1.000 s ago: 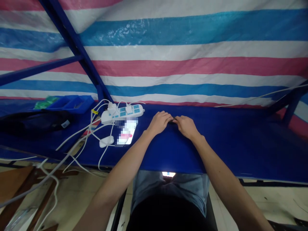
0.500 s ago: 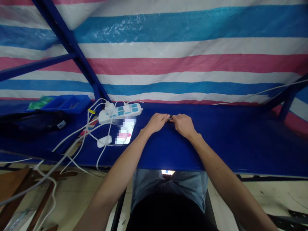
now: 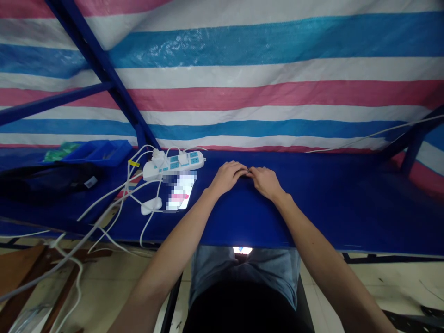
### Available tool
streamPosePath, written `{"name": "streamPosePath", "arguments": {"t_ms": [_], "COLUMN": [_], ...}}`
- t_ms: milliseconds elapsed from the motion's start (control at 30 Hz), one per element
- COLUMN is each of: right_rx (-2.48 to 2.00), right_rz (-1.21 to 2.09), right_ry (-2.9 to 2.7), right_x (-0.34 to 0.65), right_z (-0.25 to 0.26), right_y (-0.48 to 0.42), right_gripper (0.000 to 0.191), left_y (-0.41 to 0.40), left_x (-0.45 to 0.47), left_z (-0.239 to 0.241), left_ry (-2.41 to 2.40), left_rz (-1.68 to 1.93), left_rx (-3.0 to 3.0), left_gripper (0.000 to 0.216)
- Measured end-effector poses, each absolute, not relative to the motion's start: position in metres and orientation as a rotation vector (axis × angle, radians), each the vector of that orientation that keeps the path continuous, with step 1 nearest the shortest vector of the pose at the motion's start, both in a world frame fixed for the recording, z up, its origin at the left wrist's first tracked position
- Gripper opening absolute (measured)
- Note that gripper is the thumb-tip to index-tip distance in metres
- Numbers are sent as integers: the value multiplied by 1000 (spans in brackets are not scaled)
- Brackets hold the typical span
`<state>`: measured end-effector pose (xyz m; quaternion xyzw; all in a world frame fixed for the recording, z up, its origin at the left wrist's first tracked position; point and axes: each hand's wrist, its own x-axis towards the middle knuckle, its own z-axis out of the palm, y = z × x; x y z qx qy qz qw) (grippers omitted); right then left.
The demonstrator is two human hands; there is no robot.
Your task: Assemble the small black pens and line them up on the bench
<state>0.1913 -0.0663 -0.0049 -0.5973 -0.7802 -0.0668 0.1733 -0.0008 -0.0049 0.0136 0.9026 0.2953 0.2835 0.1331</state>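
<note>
My left hand (image 3: 227, 175) and my right hand (image 3: 265, 180) rest side by side on the blue table (image 3: 329, 203), fingertips meeting at the middle. Both hands are curled with the fingers pinched together. Whatever sits between the fingertips is covered by the fingers. A phone (image 3: 182, 192) with a lit screen lies on the table just left of my left hand.
A white power strip (image 3: 173, 164) with plugs and white cables (image 3: 114, 203) lies behind the phone; a white adapter (image 3: 151, 205) sits beside it. A blue bin (image 3: 100, 151) and a dark bag (image 3: 45, 178) are at the far left. A striped tarp (image 3: 260, 83) hangs behind.
A small dark object seen between my fingertips earlier is now covered by the fingers. The hands have stayed in about the same place.
</note>
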Motion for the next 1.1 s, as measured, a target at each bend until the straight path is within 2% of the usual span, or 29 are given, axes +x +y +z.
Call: {"name": "streamPosePath", "arguments": {"t_ms": [600,867,1100], "right_rx": [-1686,-1663,-1541], "right_rz": [-260,-189,-162], "right_ry": [-2247,-2219,-2192], "right_x": [186,191,193], "right_z": [-2,-7,-8], "right_y": [-66,-65,-64], "right_gripper": [32,28,31], "left_y": [-4,-8,-8], "left_x": [5,0,0], "left_z": [13,14,15], "left_ry": [1065,909,930], "left_rz": [635,765,837], "left_rx": [2636,2646,2707], "left_gripper": [38,25,26]}}
